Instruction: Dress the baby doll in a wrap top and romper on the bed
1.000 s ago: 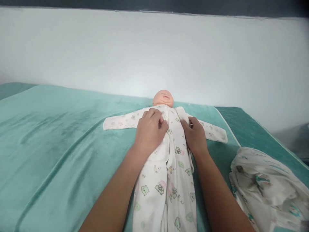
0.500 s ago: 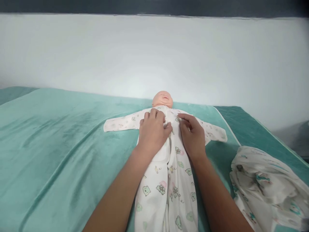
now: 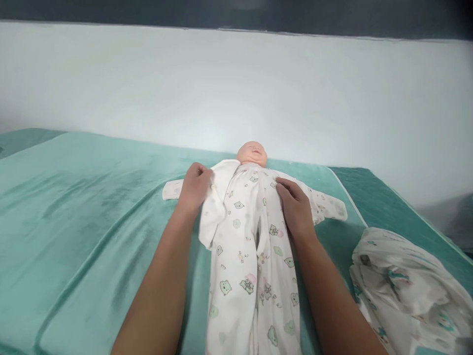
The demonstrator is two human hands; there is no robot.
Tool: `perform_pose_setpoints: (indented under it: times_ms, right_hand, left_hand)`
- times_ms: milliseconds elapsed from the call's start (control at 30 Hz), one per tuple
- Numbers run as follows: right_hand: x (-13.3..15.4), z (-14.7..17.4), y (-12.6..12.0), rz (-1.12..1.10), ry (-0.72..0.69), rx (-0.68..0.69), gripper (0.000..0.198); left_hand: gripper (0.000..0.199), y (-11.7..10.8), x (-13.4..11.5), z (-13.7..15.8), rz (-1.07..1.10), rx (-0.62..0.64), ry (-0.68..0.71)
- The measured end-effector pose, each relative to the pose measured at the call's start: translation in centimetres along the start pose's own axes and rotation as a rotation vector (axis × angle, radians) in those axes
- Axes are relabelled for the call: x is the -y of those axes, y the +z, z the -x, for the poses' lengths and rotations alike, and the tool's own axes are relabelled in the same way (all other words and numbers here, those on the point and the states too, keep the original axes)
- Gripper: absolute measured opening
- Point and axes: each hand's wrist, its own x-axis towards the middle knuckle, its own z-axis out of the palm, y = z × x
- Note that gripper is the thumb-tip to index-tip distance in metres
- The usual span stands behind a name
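Note:
A doll [image 3: 253,152] lies on its back, head toward the wall, with a white baby romper [image 3: 236,276] printed with green bears over its body. The romper's sleeves spread out to both sides. My left hand [image 3: 195,185] pinches the romper's left front flap [image 3: 218,197], folded outward over the sleeve so its plain inner side shows. On the right side of the chest, my right hand [image 3: 295,204] is closed with its fingertips at the cloth. Inside the opened flap, more bear-printed cloth covers the chest. The doll's arms and legs are hidden.
A crumpled white printed cloth [image 3: 406,291] lies at the right, beside my right forearm. Beneath everything is a green bed cover [image 3: 92,222] with folds at the left. A white wall [image 3: 236,93] rises behind the doll's head.
My left hand has moved left from the middle of the chest, drawing the front flap outward and baring the printed layer. My right hand has stayed almost in place.

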Motion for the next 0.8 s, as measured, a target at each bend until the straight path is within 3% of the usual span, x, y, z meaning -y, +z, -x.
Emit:
perform_pose_setpoints:
  times_ms: [133,267,333,433,500,600,667,800]
  right_hand:
    - [-0.4,-0.4,-0.2,0.041,0.010,-0.056,0.034]
    - [-0.7,-0.4,-0.4,0.050,0.028,-0.090,0.035]
    - [-0.7,-0.3,-0.3,0.014,0.021,-0.100,0.035]
    - [-0.2,0.1,0.2,-0.065,-0.009,-0.099,0.031]
    - [0.2,0.0,0.6,-0.091,-0.053,-0.100,0.029]
    - [0.5,-0.6,0.9,-0.082,-0.059,-0.061,0.031]
    - [0.4,-1.4,1.0,-0.070,-0.017,-0.018,0.033]
    - [-0.4,-2.6,0.8,-0.040,0.022,0.011,0.039]
  left_hand:
    - [0.012,-2.1,2.4,-1.9,-0.083,-0.146,-0.124]
    - [0.024,-3.0,3.5,-2.3,-0.422,-0.184,-0.119]
    - [0.029,-2.6,3.5,-2.1,-0.565,-0.196,-0.059]
    - [0.028,-1.2,3.0,-1.8,-0.614,-0.229,0.182]
    - [0.028,0.0,2.8,-1.6,-0.557,-0.171,0.380]
    - [0.030,1.6,2.7,-1.4,-0.502,0.087,0.544]
    - [0.033,2.3,3.0,-1.4,-0.570,0.192,0.547]
    - [0.038,2.4,3.6,-1.3,-0.799,0.154,0.489]
